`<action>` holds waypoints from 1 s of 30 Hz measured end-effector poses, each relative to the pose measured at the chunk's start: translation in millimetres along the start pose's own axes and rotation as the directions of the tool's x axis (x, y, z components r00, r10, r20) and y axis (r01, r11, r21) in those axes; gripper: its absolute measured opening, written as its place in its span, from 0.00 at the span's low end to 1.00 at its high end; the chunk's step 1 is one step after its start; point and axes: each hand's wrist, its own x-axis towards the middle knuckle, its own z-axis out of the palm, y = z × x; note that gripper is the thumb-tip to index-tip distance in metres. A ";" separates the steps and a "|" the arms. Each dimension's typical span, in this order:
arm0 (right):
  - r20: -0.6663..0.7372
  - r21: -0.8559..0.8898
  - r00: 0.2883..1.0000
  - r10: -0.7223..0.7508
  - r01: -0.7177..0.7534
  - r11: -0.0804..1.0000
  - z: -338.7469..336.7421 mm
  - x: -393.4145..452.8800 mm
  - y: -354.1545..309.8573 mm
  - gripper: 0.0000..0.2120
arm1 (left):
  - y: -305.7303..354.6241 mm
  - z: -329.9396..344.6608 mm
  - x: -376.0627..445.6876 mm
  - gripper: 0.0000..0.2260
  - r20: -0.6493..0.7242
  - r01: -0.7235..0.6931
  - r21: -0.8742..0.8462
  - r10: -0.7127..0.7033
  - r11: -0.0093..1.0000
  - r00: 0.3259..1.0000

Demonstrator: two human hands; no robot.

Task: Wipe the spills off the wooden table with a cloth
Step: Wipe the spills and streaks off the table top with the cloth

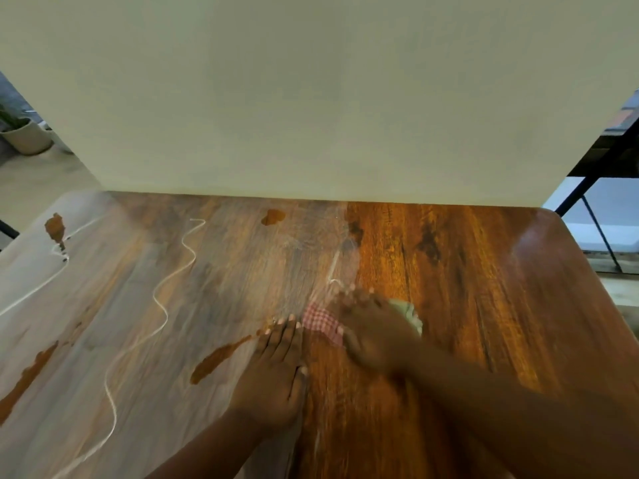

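My right hand (371, 326) lies blurred on top of a red-and-white checked cloth (320, 321) with a green part (409, 311), pressing it onto the wooden table (466, 288) near the middle. My left hand (276, 371) rests flat on the table just left of the cloth, fingers straight. Brown spills lie on the wood: a long streak (221, 357) beside my left hand, a small blot (273, 216) near the back, a patch (55, 228) at the far left and a streak (27, 378) at the left edge. Thin white wavy lines (162, 305) run across the left half.
A large pale board (311, 98) stands upright along the table's back edge. A potted plant (20, 133) sits on the floor at the far left. A black metal frame (601, 174) stands beyond the right corner.
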 end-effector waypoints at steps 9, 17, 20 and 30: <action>0.004 -0.021 0.999 0.039 -0.039 0.999 5.2 17.8 -2.0 0.29 | -1.7 3.2 -1.6 0.30 0.008 0.024 0.003 -0.024 1.000 1.000; 0.035 -0.036 0.995 -0.093 0.095 0.995 2.7 16.0 13.1 0.30 | -3.5 3.9 0.1 0.30 0.036 0.028 0.002 -0.028 1.000 0.999; 0.005 -0.064 1.000 -0.005 0.005 0.998 -7.6 62.7 43.2 0.29 | -6.2 4.6 -0.1 0.30 0.057 0.028 -0.024 -0.027 0.999 0.998; 0.017 -0.065 0.991 -0.134 0.135 0.989 -3.1 65.3 44.6 0.29 | -6.3 4.9 -0.5 0.29 0.103 0.041 -0.059 -0.035 0.997 0.994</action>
